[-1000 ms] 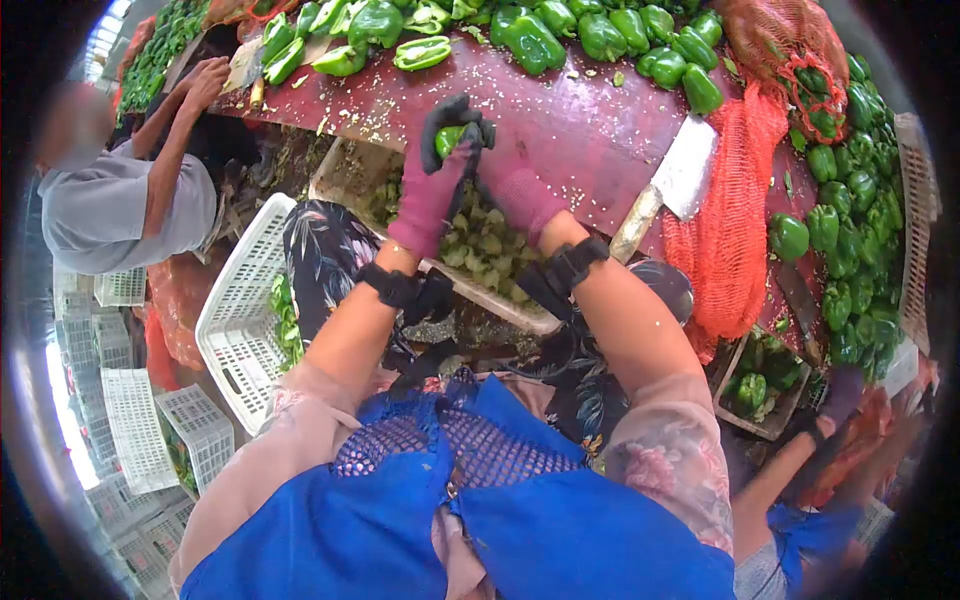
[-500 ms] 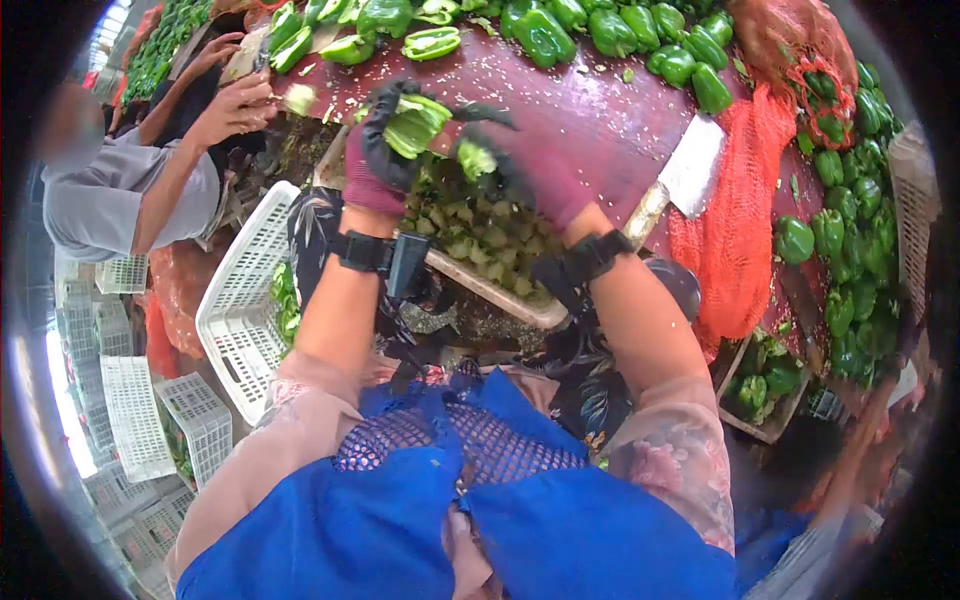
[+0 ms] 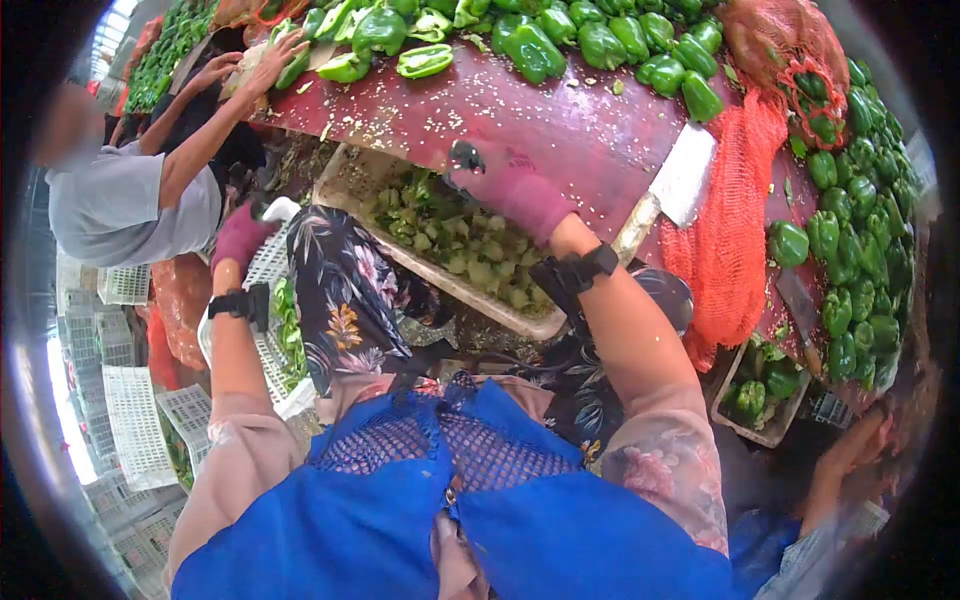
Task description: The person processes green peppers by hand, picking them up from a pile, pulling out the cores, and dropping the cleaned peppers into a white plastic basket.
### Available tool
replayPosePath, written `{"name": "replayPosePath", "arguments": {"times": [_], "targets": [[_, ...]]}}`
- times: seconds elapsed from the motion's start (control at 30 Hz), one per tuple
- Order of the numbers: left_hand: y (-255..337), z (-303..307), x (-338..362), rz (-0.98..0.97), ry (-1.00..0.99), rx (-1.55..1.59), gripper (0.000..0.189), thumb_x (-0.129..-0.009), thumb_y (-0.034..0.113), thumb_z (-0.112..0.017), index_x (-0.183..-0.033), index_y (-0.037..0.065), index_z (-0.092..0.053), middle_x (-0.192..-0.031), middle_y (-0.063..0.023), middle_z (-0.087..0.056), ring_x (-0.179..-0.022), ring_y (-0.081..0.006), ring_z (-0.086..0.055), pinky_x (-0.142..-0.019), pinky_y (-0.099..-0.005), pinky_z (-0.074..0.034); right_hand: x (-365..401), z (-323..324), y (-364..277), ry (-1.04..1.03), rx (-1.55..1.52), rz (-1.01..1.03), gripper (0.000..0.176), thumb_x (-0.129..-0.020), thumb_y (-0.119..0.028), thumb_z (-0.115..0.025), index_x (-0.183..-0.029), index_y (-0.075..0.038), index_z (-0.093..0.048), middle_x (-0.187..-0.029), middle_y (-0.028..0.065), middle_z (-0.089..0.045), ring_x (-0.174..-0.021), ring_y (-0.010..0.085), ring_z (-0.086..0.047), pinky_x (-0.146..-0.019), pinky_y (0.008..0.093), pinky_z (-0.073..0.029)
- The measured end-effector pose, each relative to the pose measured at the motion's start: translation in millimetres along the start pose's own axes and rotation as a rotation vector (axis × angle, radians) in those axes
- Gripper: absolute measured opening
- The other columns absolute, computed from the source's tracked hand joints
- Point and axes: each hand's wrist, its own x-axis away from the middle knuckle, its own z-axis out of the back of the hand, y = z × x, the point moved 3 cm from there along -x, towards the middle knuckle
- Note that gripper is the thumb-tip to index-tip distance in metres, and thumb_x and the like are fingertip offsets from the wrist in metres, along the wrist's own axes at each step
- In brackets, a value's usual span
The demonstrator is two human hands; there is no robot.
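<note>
My left hand [image 3: 243, 237], in a purple glove with dark finger fronts, is at the upper end of a white plastic basket [image 3: 268, 262]. Its fingers are mostly hidden and blurred. Cut green pepper pieces [image 3: 288, 330] lie inside that basket. Over the red table's near edge, my right hand [image 3: 512, 190] is closed, fingers curled under; any content is out of sight. Below it stands a shallow tray [image 3: 490, 318] of pale green pepper cores [image 3: 465, 250]. A cleaver [image 3: 683, 178] lies on the table to the right of this hand.
Whole green peppers [image 3: 600, 45] and cut halves [image 3: 425, 61] line the table's [image 3: 560, 130] far side. Red mesh sacking [image 3: 735, 220] lies right, beside more peppers and a knife [image 3: 797, 310]. Another person's hands [image 3: 270, 65] work at left; an arm [image 3: 840, 460] shows lower right.
My left hand has moved from above the tray down-left to the basket, and the pepper it held is out of sight. The core piece in my right hand no longer shows.
</note>
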Motion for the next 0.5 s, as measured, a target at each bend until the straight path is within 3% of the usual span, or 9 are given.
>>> {"name": "replayPosePath", "arguments": {"times": [0.03,0.07,0.17,0.23,0.3,0.37,0.43,0.5], "targets": [[-13.0,-11.9,-3.8,0.018,-0.148,-0.076,0.079,-0.075,0.041,-0.071,-0.141,0.01,-0.04,-0.137,-0.0229,-0.046,-0.128,-0.0354,-0.045,-0.103,-0.0416,-0.038,1.7,4.4,1.9,0.084,-0.022,-0.005,0.039,-0.081,-0.032,-0.062,-0.108,-0.004,-0.061,-0.095,0.0185,-0.067,-0.089,0.0315,-0.065,-0.079,0.04,-0.05],[14.6,4.9,9.4,-0.065,-0.036,-0.004,0.072,-0.08,0.039,-0.068,-0.138,0.005,-0.043,-0.134,-0.0209,-0.051,-0.125,-0.0335,-0.049,-0.102,-0.0397,-0.04,2.3,7.4,3.0,0.168,-0.045,-0.008,0.04,-0.081,-0.032,-0.062,-0.108,-0.003,-0.061,-0.095,0.0185,-0.067,-0.089,0.0315,-0.065,-0.079,0.0399,-0.05],[84.2,23.1,-14.3,-0.314,0.182,0.282,0.06,-0.084,0.036,-0.065,-0.134,0.007,-0.048,-0.131,-0.018,-0.054,-0.121,-0.0313,-0.053,-0.1,-0.0388,-0.042,-5.0,13.7,16.5,0.312,-0.006,-0.036,0.042,-0.081,-0.035,-0.063,-0.108,-0.003,-0.061,-0.095,0.0182,-0.067,-0.089,0.0314,-0.065,-0.081,0.0401,-0.05],[163.5,36.8,-36.8,-0.511,0.078,0.439,0.049,-0.088,0.033,-0.061,-0.13,0.009,-0.053,-0.127,-0.0156,-0.057,-0.117,-0.0311,-0.056,-0.098,-0.0391,-0.043,-8.5,25.3,18.6,0.339,0.025,-0.11,0.044,-0.082,-0.034,-0.064,-0.113,-0.003,-0.059,-0.096,0.017,-0.067,-0.087,0.0275,-0.064,-0.079,0.038,-0.05],[236.7,44.4,-48.1,-0.778,0.144,0.382,0.047,-0.089,0.033,-0.059,-0.13,0.011,-0.052,-0.126,-0.0161,-0.057,-0.114,-0.0325,-0.056,-0.096,-0.0406,-0.044,-7.9,40.0,7.1,0.313,0.023,-0.238,0.048,-0.085,-0.03,-0.064,-0.124,-0.003,-0.055,-0.097,0.0148,-0.067,-0.083,0.02,-0.064,-0.075,0.0335,-0.05],[282.9,9.9,-110.9,-0.786,0.301,0.214,0.045,-0.091,0.031,-0.055,-0.131,0.012,-0.05,-0.127,-0.0158,-0.057,-0.114,-0.0329,-0.056,-0.095,-0.0411,-0.045,-5.3,45.4,10.5,0.431,-0.063,-0.215,0.047,-0.085,-0.029,-0.064,-0.123,-0.003,-0.055,-0.097,0.0147,-0.067,-0.08,0.0187,-0.064,-0.074,0.0331,-0.05],[330.3,8.1,-121.7,-0.689,0.271,0.044,0.045,-0.09,0.032,-0.054,-0.132,0.015,-0.049,-0.129,-0.0151,-0.056,-0.115,-0.0339,-0.055,-0.096,-0.0418,-0.044,4.5,51.5,18.8,0.534,-0.079,-0.185,0.046,-0.086,-0.029,-0.064,-0.123,-0.002,-0.055,-0.096,0.0138,-0.067,-0.077,0.0171,-0.064,-0.072,0.0321,-0.05],[364.6,8.4,-110.0,-0.773,0.379,-0.05,0.048,-0.087,0.036,-0.058,-0.131,0.018,-0.05,-0.131,-0.0133,-0.054,-0.117,-0.0345,-0.054,-0.097,-0.0422,-0.043,-0.1,58.3,22.9,0.598,-0.053,-0.118,0.045,-0.086,-0.028,-0.063,-0.122,-0.002,-0.055,-0.093,0.0122,-0.068,-0.073,0.0151,-0.063,-0.07,0.0305,-0.051]]}}
